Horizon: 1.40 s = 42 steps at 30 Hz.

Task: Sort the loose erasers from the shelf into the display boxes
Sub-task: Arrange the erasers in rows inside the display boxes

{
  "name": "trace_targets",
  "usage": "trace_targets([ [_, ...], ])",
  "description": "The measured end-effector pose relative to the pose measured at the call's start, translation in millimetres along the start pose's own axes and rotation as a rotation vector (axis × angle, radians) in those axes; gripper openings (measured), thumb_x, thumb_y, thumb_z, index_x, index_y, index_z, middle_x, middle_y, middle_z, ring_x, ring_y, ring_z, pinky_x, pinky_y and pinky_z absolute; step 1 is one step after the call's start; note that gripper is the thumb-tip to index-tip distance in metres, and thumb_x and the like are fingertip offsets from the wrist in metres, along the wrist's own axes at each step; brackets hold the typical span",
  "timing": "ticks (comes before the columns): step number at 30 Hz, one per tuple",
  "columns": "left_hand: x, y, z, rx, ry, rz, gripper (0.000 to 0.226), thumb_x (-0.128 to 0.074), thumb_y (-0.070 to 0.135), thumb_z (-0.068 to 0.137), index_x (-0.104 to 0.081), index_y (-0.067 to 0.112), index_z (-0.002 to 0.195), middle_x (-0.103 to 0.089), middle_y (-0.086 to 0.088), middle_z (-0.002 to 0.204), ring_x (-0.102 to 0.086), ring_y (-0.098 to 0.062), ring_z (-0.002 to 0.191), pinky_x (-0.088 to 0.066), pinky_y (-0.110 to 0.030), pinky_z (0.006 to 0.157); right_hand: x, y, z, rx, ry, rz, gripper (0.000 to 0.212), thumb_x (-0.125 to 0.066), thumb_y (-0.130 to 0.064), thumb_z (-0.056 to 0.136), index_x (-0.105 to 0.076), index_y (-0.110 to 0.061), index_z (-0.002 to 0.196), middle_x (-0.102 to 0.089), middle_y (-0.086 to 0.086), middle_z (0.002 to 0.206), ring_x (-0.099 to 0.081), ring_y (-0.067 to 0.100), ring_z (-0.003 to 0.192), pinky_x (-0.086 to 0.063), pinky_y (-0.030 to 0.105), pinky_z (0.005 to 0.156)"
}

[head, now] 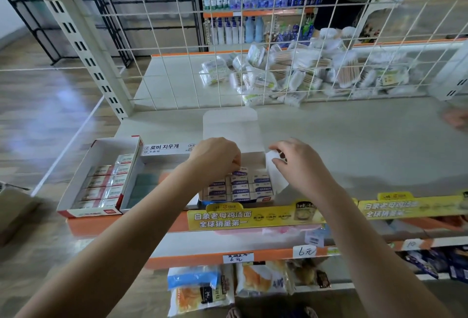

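Note:
A white display box (229, 127) stands open on the shelf, its lid tipped back, filled with rows of blue-labelled erasers (240, 188). My left hand (215, 158) hovers over the box's back left corner and pinches an eraser (239, 172) at the back row. My right hand (296, 163) pinches the box's white side flap (273, 165) at the right edge. To the left lies a red-and-white display box (73, 198) with several wrapped erasers (106, 183) lined along its right half.
Between the two boxes sits a third box with Korean lettering (164, 149) holding dark green items. A wire grid (228, 39) backs the shelf; bags of cotton swabs (304, 72) lie behind it. Yellow price strips (253, 216) run along the shelf's front edge. Snack packs hang below.

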State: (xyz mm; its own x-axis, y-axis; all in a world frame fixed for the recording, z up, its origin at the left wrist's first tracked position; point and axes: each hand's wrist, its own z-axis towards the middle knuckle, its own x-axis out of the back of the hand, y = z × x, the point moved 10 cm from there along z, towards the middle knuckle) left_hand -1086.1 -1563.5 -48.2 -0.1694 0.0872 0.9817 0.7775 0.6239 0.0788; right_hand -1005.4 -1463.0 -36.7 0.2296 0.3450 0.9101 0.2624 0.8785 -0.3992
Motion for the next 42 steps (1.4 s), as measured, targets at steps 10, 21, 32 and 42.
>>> trace_targets([
  [10,-0.2,-3.7,1.5,0.014,0.013,-0.121,0.017,-0.059,0.031,0.088,-0.071,0.025,0.099,-0.068,0.009,0.093,-0.058,-0.01,0.08,-0.045,-0.022,0.06,0.2,-0.1,2.4,-0.006,0.0,0.039,0.033,-0.053,-0.01,0.091,-0.058,-0.015,0.124,-0.059,0.001,0.12,-0.056,0.014,0.104,-0.033,0.014,0.082],
  [21,-1.4,-2.3,-3.7,0.012,0.024,-0.003,0.02,-0.053,0.026,0.09,-0.072,0.025,0.094,-0.068,0.006,0.091,-0.06,-0.015,0.081,-0.039,-0.022,0.055,-0.4,5.7,1.0,-0.013,0.005,0.055,0.032,-0.055,-0.013,0.091,-0.058,-0.014,0.124,-0.059,0.002,0.12,-0.056,0.014,0.104,-0.033,0.015,0.083],
  [32,23.2,20.5,-0.7,-0.084,0.142,0.121,0.025,-0.046,0.033,0.095,-0.067,0.025,0.105,-0.066,0.005,0.102,-0.06,-0.014,0.091,-0.045,-0.025,0.068,15.0,21.9,-1.5,-0.037,-0.056,0.205,0.039,-0.061,-0.021,0.089,-0.055,-0.017,0.128,-0.061,-0.001,0.121,-0.056,0.007,0.099,-0.043,0.017,0.087],
  [42,66.3,171.2,61.3,-0.382,0.209,0.083,0.039,-0.043,0.051,0.092,-0.051,0.032,0.126,-0.054,0.006,0.125,-0.047,-0.016,0.118,-0.04,-0.031,0.092,83.3,135.6,-31.5,-0.164,-0.127,0.073,0.047,-0.065,-0.022,0.086,-0.052,-0.017,0.131,-0.054,0.004,0.127,-0.05,0.017,0.115,-0.034,0.018,0.094],
])
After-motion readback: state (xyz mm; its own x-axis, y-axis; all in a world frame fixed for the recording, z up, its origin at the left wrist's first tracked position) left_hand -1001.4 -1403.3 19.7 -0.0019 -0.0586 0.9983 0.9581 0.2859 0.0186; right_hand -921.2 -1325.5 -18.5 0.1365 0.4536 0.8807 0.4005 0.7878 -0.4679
